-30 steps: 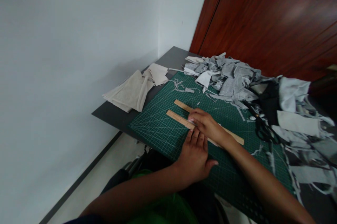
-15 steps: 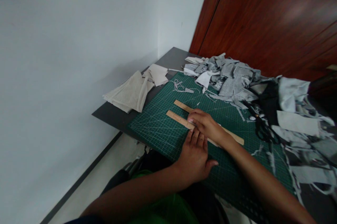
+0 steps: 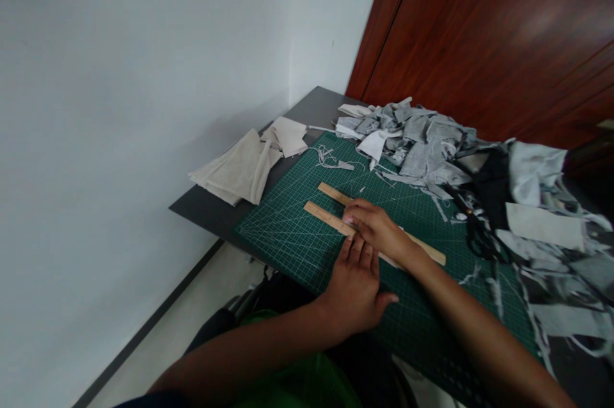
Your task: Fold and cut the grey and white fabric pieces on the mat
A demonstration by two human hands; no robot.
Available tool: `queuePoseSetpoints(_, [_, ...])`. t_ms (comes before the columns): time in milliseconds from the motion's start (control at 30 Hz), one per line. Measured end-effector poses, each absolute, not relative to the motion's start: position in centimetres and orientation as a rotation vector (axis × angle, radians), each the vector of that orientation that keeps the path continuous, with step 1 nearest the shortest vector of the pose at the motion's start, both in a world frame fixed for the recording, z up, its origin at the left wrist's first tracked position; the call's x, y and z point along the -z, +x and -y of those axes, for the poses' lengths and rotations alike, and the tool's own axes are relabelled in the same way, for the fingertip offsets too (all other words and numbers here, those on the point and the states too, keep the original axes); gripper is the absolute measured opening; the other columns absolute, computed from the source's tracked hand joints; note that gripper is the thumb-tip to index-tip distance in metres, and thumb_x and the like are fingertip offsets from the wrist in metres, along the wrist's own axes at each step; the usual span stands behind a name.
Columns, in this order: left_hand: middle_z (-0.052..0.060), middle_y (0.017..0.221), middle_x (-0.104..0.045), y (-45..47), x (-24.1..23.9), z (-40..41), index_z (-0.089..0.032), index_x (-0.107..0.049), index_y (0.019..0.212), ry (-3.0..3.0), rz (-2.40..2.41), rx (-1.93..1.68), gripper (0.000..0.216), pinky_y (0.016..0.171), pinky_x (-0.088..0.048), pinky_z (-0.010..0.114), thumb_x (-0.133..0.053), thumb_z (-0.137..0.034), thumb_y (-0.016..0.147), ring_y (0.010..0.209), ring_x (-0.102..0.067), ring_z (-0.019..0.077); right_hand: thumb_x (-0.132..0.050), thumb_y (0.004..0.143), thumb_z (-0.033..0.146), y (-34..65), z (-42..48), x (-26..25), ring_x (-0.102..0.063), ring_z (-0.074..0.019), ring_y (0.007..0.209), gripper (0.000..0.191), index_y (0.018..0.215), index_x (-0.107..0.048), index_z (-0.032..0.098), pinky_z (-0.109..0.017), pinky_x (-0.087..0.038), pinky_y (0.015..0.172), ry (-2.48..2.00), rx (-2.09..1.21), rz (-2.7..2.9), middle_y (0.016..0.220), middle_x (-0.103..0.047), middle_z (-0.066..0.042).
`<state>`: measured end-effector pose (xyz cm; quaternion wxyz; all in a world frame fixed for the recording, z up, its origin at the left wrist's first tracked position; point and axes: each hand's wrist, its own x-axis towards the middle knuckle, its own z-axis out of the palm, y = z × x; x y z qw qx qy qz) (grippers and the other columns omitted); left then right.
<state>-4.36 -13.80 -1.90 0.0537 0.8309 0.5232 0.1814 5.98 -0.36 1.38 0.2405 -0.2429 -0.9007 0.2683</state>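
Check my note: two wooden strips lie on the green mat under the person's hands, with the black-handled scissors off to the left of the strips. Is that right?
Not quite: the black-handled scissors lie to the right of the wooden strips, as the head view shows. The rest stands.

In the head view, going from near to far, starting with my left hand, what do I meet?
Left hand → nearer wooden ruler → farther wooden ruler → thin pale scraps → reddish-brown panel.
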Motion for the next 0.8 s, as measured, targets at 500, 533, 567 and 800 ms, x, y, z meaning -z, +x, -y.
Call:
queuePoseSetpoints(500, [0.027, 0.152, -0.049, -4.42, 1.89, 13.89, 0.002, -0.055, 0.141, 2.521, -1.607, -0.578, 0.084, 0.126, -0.024, 0.051, -0.047, -0.068, 0.095, 0.151, -0.034, 0.0391, -0.047, 0.089, -0.002, 5.91, 0.78, -1.51, -0.063, -0.0216, 0.091, 0.029, 0.089, -0.063, 0.021, -0.034, -0.05, 0.081, -0.672, -0.711, 2.494, 0.1, -0.062, -0.007])
queuePoseSetpoints(533, [0.027, 0.153, -0.049, -4.43, 1.84, 13.9, 0.002, -0.055, 0.141, 2.52, -1.61, -0.577, 0.084, 0.126, -0.024, 0.051, -0.047, -0.068, 0.095, 0.151, -0.034, 0.0388, -0.047, 0.089, -0.002, 5.9, 0.8, -1.51, -0.063, -0.0216, 0.091, 0.029, 0.089, -0.063, 0.021, -0.034, -0.05, 0.081, -0.677, -0.704, 2.495, 0.1, -0.062, -0.007])
queuePoseSetpoints(567, [0.027, 0.153, -0.048, -4.43, 1.78, 13.9, 0.002, -0.055, 0.141, 2.52, -1.61, -0.577, 0.084, 0.126, -0.024, 0.051, -0.047, -0.068, 0.095, 0.151, -0.034, 0.0387, -0.047, 0.089, -0.002, 5.89, 0.82, -1.49, -0.062, -0.0216, 0.091, 0.028, 0.089, -0.063, 0.021, -0.034, -0.05, 0.081, -0.684, -0.698, 2.494, 0.1, -0.062, -0.007])
queuePoseSetpoints(800, [0.028, 0.154, -0.046, -4.47, 1.89, 13.86, 0.003, -0.053, 0.142, 2.516, -1.591, -0.587, 0.084, 0.127, -0.021, 0.05, -0.048, -0.067, 0.095, 0.151, -0.032, 0.0398, -0.048, 0.088, -0.001, 6.04, 0.64, -1.45, -0.063, -0.0217, 0.094, 0.029, 0.091, -0.065, 0.022, -0.034, -0.05, 0.082, -0.658, -0.72, 2.507, 0.103, -0.063, -0.006])
